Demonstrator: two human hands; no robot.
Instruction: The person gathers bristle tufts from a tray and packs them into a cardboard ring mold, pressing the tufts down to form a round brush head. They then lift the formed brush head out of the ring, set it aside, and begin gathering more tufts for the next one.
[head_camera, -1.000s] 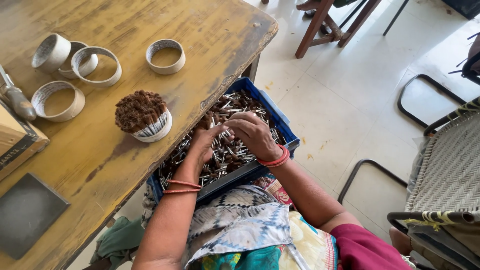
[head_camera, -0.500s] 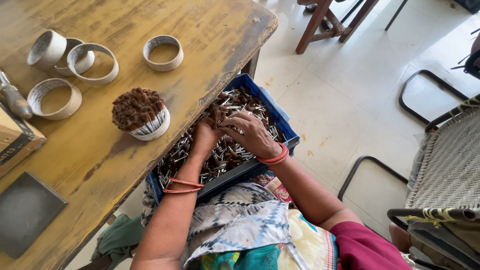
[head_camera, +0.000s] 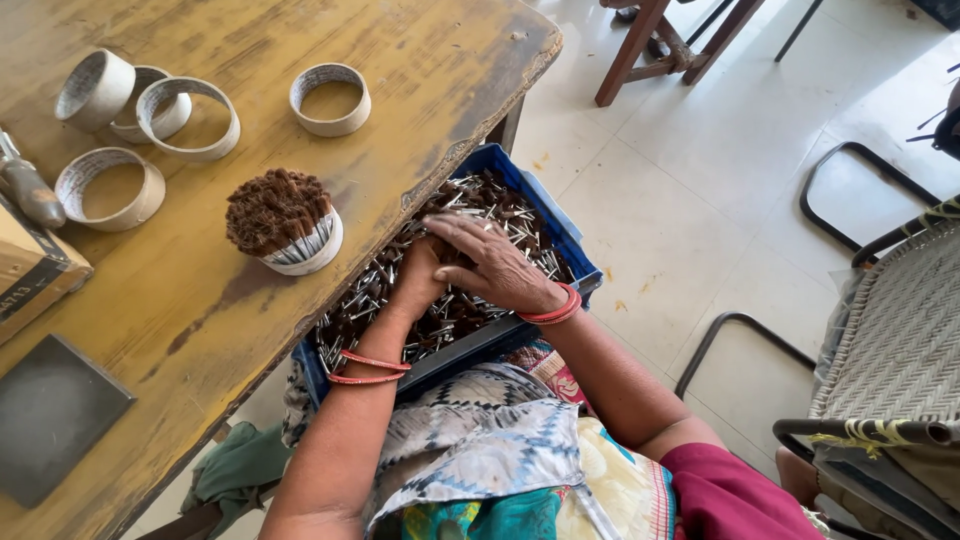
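I am seeing both hands working in the blue plastic crate of thin brown-tipped sticks on the lap beside the worn yellow wooden tabletop. The left hand is gripping sticks; the right hand is lying flat, fingers loose, over it.

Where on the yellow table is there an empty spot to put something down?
Bare wood lies on the wooden table between the lone ring and the far corner, and between the filled ring of sticks and the dark slab. The far-left end is crowded with paper rings. The blue crate is full, both hands in it.
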